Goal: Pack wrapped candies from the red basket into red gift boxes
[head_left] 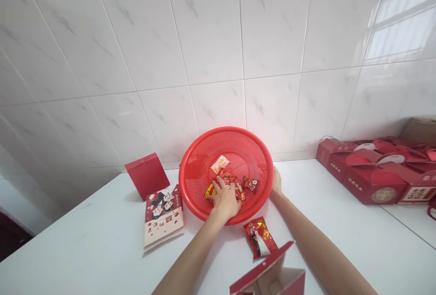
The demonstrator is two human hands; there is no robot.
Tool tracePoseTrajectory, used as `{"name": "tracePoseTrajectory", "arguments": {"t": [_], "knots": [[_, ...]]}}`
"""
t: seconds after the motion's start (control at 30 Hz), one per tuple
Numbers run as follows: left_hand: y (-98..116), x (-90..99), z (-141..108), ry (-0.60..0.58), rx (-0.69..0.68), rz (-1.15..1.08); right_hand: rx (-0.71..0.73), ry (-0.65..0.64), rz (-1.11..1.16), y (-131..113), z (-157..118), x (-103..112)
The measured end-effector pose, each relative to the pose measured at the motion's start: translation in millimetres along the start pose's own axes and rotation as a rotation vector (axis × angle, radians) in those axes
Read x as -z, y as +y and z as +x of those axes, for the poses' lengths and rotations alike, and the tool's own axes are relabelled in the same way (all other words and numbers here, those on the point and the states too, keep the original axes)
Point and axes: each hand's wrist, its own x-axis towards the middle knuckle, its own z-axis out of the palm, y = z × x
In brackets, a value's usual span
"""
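Observation:
A red plastic mesh basket (229, 129) stands near the wall, tilted towards me. Inside lie several wrapped sweets: a red packet (251, 184), a pale printed packet (220, 163) and a yellow one (210, 191). Over these sweets my left hand (225, 200) reaches in with fingers spread, touching them. My right hand (277, 182) grips the basket's right rim from outside, its fingers partly hidden behind it. In front of the basket lies a red and gold packet (260, 237). Closest to me is an open red gift box (272, 281), cut off by the lower edge.
Left of the basket, a red and cream printed box (164, 217) lies with its red flap (148, 176) raised behind it. Several folded red gift boxes (374, 181) with handles are lined up on the right of the white table (91, 240). Tiled wall (218, 58) bounds the back.

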Motion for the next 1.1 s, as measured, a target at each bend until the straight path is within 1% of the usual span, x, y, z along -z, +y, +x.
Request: {"name": "tracePoseTrajectory", "arguments": {"t": [0.1, 0.17, 0.23, 0.3, 0.37, 0.43, 0.53, 0.6, 0.7, 0.8, 0.9, 1.0, 1.07, 1.1], "knots": [[5.2, 4.3, 9.0, -0.033, -0.016, 0.019, -0.047, 0.133, 0.032, -2.4, 2.6, 16.3], [6.7, 9.7, 14.0, -0.077, -0.027, 0.025, -0.037, 0.244, 0.058, -10.1, 6.6, 27.5], [7.1, 14.7, 17.1, -0.115, -0.035, 0.03, 0.014, 0.336, 0.079, -25.8, 12.0, 35.1], [7.9, 17.4, 18.7, -0.122, -0.039, 0.043, 0.104, 0.37, 0.095, -48.1, 16.3, 36.6], [9.6, 17.4, 19.2, -0.105, -0.035, 0.07, 0.213, 0.314, 0.105, -72.0, 16.6, 31.4], [11.5, 15.7, 19.4, -0.087, -0.027, 0.104, 0.309, 0.189, 0.099, -90.7, 12.2, 21.4], [12.7, 13.6, 19.1, -0.08, -0.048, 0.129, 0.389, 0.017, 0.058, -102.2, 1.5, 6.0], [12.4, 13.6, 18.7, -0.074, -0.068, 0.131, 0.416, -0.023, 0.027, -101.2, -3.9, 0.2], [12.5, 15.2, 18.2, -0.072, -0.075, 0.141, 0.441, -0.017, -0.01, -96.6, -4.9, -1.5], [13.9, 16.6, 18.2, -0.072, -0.078, 0.138, 0.433, 0.005, -0.034, -93.9, 0.6, 1.6], [13.1, 16.4, 17.2, -0.064, -0.089, 0.109, 0.361, 0.077, -0.052, -87.3, 8.8, 8.6], [8.8, 15.3, 14.8, -0.041, -0.095, 0.057, 0.229, 0.18, -0.077, -69.9, 13.6, 18.7], [6.2, 15.1, 13.3, -0.031, -0.099, 0.037, 0.157, 0.197, -0.107, -54.0, 11.8, 24.0], [5.6, 15.4, 13.0, -0.031, -0.104, 0.037, 0.138, 0.178, -0.124, -46.0, 9.3, 25.5]]}}
